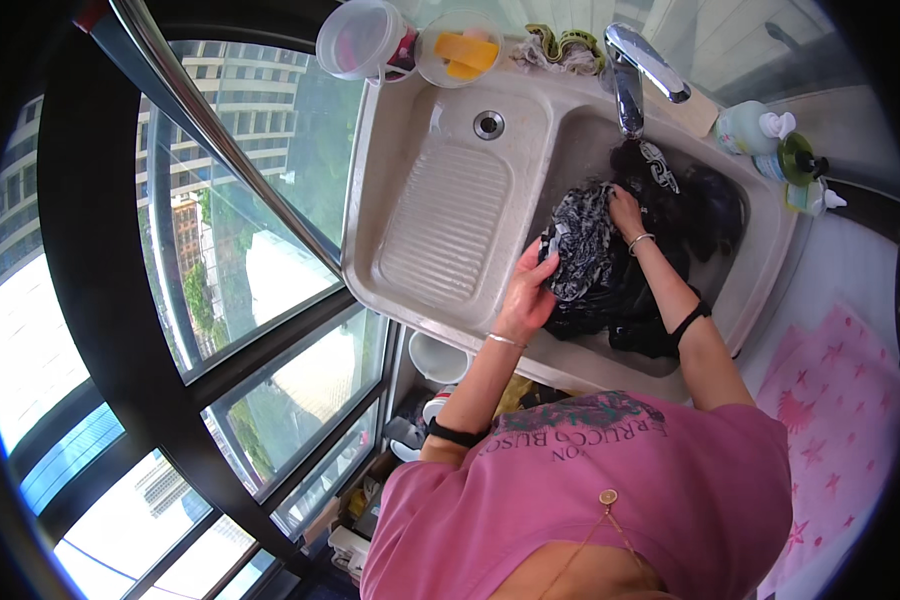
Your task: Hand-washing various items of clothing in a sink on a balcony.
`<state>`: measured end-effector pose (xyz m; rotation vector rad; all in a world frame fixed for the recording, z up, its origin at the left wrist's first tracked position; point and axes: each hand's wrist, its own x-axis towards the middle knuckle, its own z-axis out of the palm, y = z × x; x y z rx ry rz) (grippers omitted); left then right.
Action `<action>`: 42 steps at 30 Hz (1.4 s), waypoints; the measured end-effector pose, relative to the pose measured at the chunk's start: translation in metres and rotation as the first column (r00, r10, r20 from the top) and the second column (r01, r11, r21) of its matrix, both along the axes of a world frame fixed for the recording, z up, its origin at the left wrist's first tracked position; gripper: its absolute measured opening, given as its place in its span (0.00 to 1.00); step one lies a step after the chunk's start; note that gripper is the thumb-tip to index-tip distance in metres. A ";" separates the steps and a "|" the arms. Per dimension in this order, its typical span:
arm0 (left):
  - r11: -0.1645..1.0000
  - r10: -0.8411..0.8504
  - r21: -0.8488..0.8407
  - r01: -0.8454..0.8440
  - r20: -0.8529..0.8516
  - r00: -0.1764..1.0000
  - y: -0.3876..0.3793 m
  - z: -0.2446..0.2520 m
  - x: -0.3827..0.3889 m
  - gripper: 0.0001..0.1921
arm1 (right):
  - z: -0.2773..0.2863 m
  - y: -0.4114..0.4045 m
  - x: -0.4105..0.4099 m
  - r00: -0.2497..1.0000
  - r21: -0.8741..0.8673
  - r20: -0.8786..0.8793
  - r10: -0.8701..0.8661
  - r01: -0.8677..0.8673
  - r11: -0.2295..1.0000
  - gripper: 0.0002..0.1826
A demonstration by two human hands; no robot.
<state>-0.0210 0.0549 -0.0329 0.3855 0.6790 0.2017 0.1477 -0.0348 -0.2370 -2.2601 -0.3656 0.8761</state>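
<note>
In the deep right basin of a laundry sink (765, 247), my two hands hold a bunched black-and-white patterned garment (581, 244). My left hand (529, 289) grips its left edge, thumb on top, near the divider between the basins. At the garment's upper right edge, the fingers of my right hand (625, 212) pinch the cloth; the fingertips are partly hidden. Dark wet clothes (649, 322) lie below and around it. Farther back in the basin is a black piece with a white print (658, 166), under the chrome faucet (630, 97).
Left of the basin is a ribbed washboard (450, 225) with a drain (489, 125). Along the back rim stand a clear plastic bucket (360, 41), a bowl with yellow soap bars (461, 52) and a crumpled cloth (559, 52). Pump bottles (750, 127) line the right corner. Windows are at left.
</note>
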 end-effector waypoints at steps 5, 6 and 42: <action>0.997 -0.003 0.077 -0.008 0.141 0.990 0.034 0.055 0.007 0.23 | -0.021 0.000 -0.005 0.966 0.277 0.094 -0.242 0.208 0.938 0.17; 0.995 0.016 0.092 -0.032 0.169 0.986 0.040 0.055 0.002 0.23 | -0.023 0.008 -0.013 0.955 0.326 0.080 -0.285 0.246 0.913 0.19; -0.156 0.420 0.670 0.725 -0.620 0.663 0.123 -0.085 -0.150 0.44 | 0.053 0.251 -0.111 0.448 -0.220 0.753 0.482 -0.519 0.826 0.33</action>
